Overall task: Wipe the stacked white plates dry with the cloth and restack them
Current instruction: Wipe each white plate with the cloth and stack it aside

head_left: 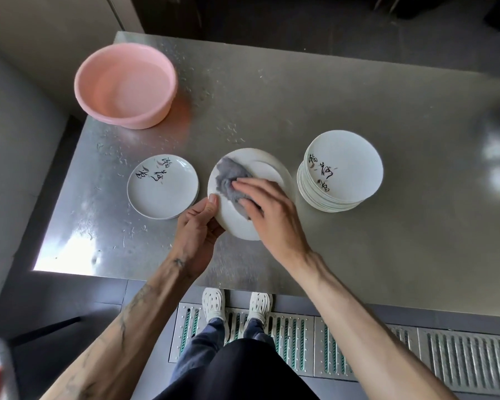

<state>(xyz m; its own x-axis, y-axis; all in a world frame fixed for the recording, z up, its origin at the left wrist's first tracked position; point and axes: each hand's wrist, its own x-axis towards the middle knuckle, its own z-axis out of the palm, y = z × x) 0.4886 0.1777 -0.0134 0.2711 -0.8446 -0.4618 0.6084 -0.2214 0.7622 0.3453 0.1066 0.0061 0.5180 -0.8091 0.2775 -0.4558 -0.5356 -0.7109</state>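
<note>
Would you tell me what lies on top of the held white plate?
A crumpled grey cloth lies on the round white plate, pressed by fingers of the right hand. The plate's surface beneath them is hidden.

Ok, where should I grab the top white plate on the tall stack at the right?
Probably the flared rim of the top white round plate, coming from its near left side: that edge faces you, and its lip stands out over the stacked plates below, leaving room for fingers underneath.
</note>
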